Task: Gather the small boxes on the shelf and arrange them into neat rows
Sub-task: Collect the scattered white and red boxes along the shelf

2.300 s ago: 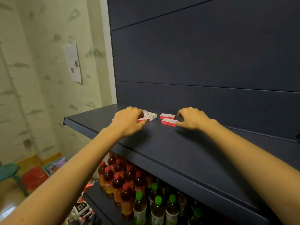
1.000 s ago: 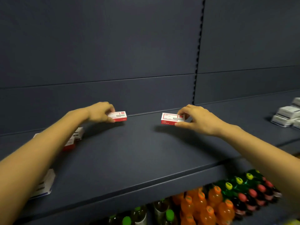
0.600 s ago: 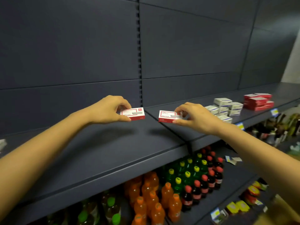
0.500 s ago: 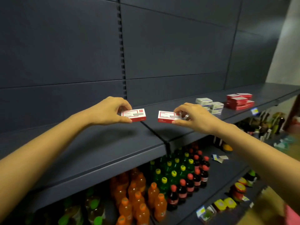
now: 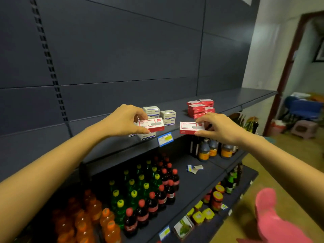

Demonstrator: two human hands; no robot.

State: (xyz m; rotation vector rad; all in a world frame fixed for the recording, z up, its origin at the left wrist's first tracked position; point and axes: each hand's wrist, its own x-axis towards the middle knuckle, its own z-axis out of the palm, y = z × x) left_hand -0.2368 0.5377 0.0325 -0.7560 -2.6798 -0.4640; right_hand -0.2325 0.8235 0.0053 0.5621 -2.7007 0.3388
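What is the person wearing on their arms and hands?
Nothing that shows. Both forearms are bare right up to the picture's edge, with no sleeves in view. The left hand and right hand have no gloves, rings, watch or bracelets.

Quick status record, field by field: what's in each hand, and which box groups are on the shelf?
left hand: holds a small red-and-white box, lifted
right hand: holds a matching red-and-white carton, lifted
dark blue metal shelf: grey-white boxes grouped; stacked red boxes further right
shelf below: bottled drinks
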